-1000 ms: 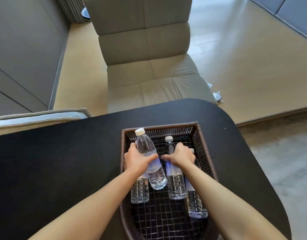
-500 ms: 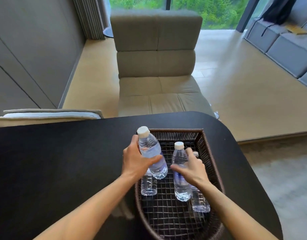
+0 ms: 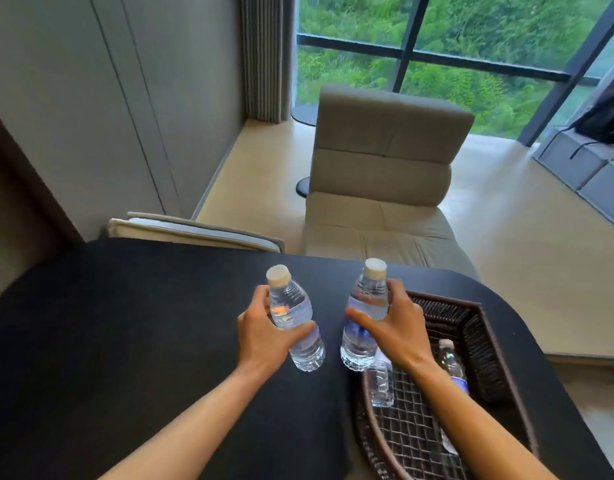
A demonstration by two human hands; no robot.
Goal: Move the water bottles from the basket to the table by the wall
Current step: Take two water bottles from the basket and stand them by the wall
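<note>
Both bottles have come up and out of the basket (image 3: 472,327) since half a second ago, and your view has swung left and up toward the wall. Your left hand (image 3: 264,336) is wrapped around the left bottle (image 3: 295,320), which leans cap-away over the bare black counter (image 3: 125,341), well clear of the basket. Your right hand (image 3: 392,327) is closed around the right bottle (image 3: 364,317), held nearly upright, its base just past the basket's near-left rim. Neither bottle looks set down; both seem to hang above the surface, though you cannot be certain of the gap from this angle. Two more bottles remain in the basket: one lying bottle (image 3: 381,382) at the left side, partly behind your right wrist, and another bottle (image 3: 454,368) toward the right side, with your right forearm crossing over it. So you are at the carry stage with the first pair, judged roughly a quarter done at best: nothing is placed yet, and the wall-side table is not clearly in view, unless the counter's left end, near the wall, is it.
</note>
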